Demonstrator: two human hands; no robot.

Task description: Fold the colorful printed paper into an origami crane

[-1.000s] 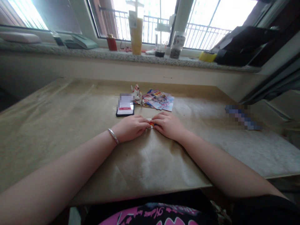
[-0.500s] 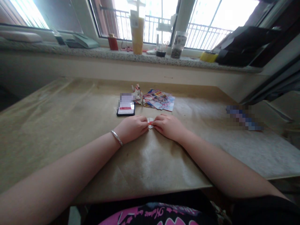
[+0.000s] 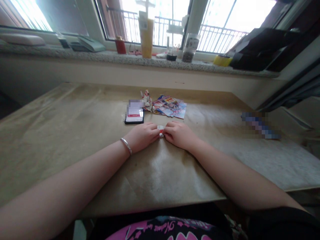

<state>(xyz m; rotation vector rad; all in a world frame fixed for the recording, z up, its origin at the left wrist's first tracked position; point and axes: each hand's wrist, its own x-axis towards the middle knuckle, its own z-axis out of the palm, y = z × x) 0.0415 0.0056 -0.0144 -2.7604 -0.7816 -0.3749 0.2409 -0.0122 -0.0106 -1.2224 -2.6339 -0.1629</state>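
Note:
Between my hands is a small piece of white and red paper (image 3: pixel 161 130), held just above or on the table (image 3: pixel 160 180); its lower part is partly hidden by fingers. My left hand (image 3: pixel 144 136), with a silver bracelet on the wrist, pinches its left edge. From the other side, the fingers of my right hand (image 3: pixel 178 135) close on its right edge. Beyond my left hand lies a phone (image 3: pixel 135 117) with a lit screen. Crumpled printed paper (image 3: pixel 148 101) and a spread of colourful printed sheets (image 3: pixel 172 106) lie past the hands.
A blurred bluish flat item (image 3: pixel 260 126) rests at the table's right. On the windowsill (image 3: pixel 100 57) behind stand a red jar (image 3: pixel 120 45), a tall yellow container (image 3: pixel 146 36), a clear jar (image 3: pixel 191 47), yellow tape (image 3: pixel 222 60) and a black bag (image 3: pixel 260 50).
My left hand has shifted slightly right, and its fingers cover more of the left side of the paper. The paper looks narrower and tilted. My right hand has barely moved.

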